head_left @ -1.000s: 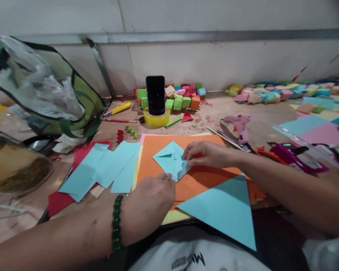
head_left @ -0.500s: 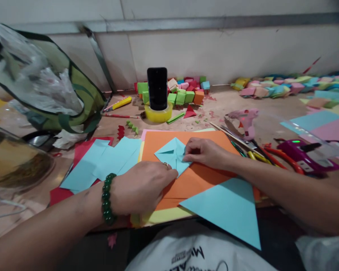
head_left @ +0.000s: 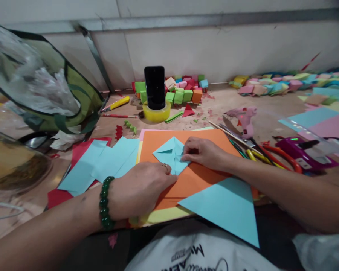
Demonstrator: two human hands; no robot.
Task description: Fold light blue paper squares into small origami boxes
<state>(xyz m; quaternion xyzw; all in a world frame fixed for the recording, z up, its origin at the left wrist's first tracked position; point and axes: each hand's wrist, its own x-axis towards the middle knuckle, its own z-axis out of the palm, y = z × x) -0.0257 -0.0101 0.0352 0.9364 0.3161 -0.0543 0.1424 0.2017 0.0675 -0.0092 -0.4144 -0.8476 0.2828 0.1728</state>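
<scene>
Centrally, the folded blue paper (head_left: 169,152) lies on an orange sheet (head_left: 196,182), with a hand at either side. The right hand (head_left: 202,153) has its thumb and fingers together, clamped on the paper's right corner. The left hand (head_left: 142,188), a green bead bracelet (head_left: 104,203) at its wrist, touches the lower left edge; its thumb points right, but whether its fingertips meet cannot be told.

A larger blue sheet (head_left: 226,207) overlaps the orange one at the lower right, and blue pieces (head_left: 109,160) lie over red paper at the left. Behind, on the brownish table (head_left: 217,99), a dark-screened phone (head_left: 154,88) stands upright at a yellow tape roll (head_left: 157,114), in front of colourful paper cubes (head_left: 183,96). A yellow cutter (head_left: 120,103) lies left of the phone; a pink glue gun (head_left: 245,118) and a purple device (head_left: 306,152) with a green light are at the right. A green bag (head_left: 81,88) holds clear plastic near the pale wall (head_left: 243,49), which a metal rail (head_left: 186,23) crosses.

Dark print on the white shirt (head_left: 164,250) includes a capital M; the rest is too partial to read.
</scene>
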